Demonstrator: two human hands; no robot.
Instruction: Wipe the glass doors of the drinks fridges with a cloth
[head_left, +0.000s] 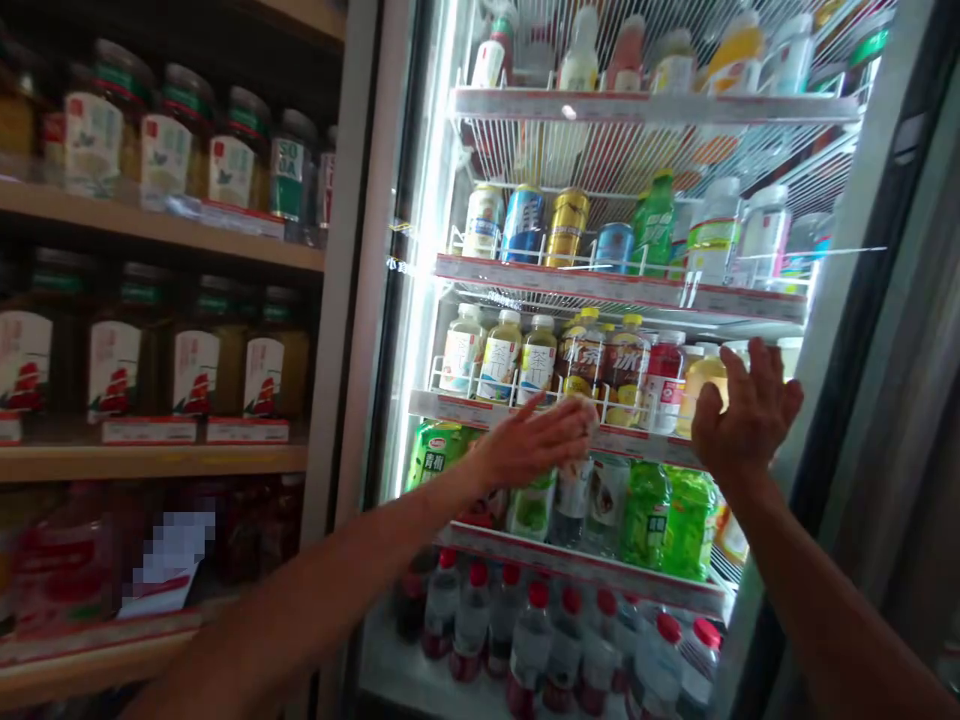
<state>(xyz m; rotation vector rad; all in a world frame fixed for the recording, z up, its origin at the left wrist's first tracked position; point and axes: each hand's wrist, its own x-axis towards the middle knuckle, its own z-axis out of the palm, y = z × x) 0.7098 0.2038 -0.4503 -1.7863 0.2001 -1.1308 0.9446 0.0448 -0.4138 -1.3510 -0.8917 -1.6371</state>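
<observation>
My left hand (529, 440) reaches across the glass door (420, 300) of a lit drinks fridge, fingers stretched out flat. A small pale wad (581, 408), perhaps a cloth, shows at its fingertips; I cannot tell what it is. The hand lies in front of the shelf rail (465, 408) under the tea bottles (499, 352). My right hand (742, 412) is raised further right with fingers spread, palm toward the glass near the door's right frame (840, 330). It holds nothing. Green bottles (664, 515) stand on the shelf below both hands.
The fridge holds cans (566, 226) on an upper shelf and red-capped bottles (532, 640) at the bottom. Wooden shelves (150, 462) to the left carry jars (165, 140) and amber bottles (112, 365). A grey wall or door panel (915, 400) stands at the right.
</observation>
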